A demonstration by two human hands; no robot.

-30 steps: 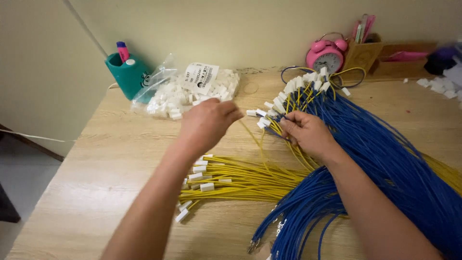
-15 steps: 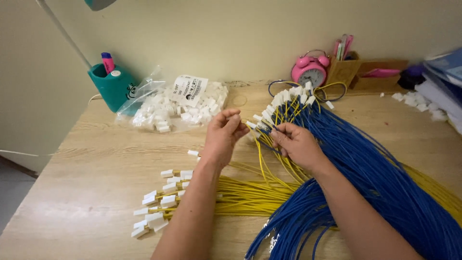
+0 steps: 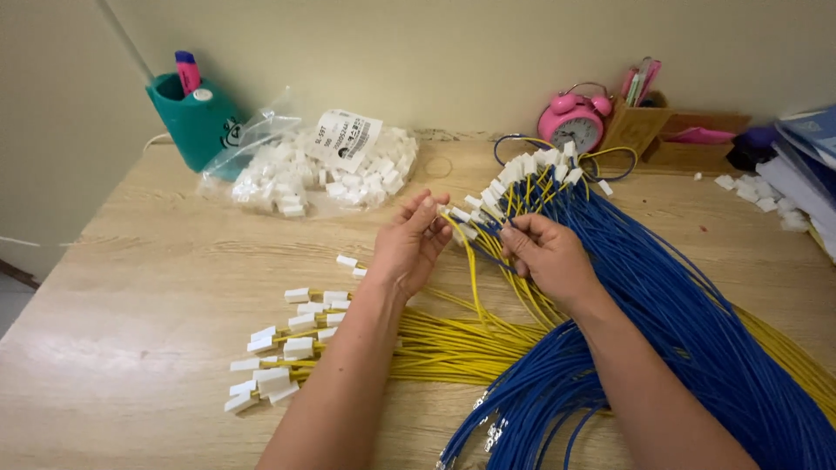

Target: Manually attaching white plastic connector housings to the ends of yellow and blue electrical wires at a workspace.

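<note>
Left hand point(image 3: 409, 244) pinched yellow wire point(image 3: 475, 270) near connector; right hand point(image 3: 544, 257) gripped wire bundle point(image 3: 557, 187). Wire light, floppy; hold just behind connector.

both forearms come up from the bottom edge and lean toward each other, bare to the elbow. the left hand point(image 3: 411, 245) is raised with its back toward the camera, wrist slightly bent, fingers loosely curled and pointing up and to the right, thumb and forefinger drawn together at the tips in a light pinch. the right hand point(image 3: 547, 257) sits just beside it, a little lower, knuckles up, fingers folded inward into a loose fist, thumb pressed against the forefinger. the two hands are near each other, fingertips facing, not touching. the right forearm runs off toward the lower right corner.
</note>
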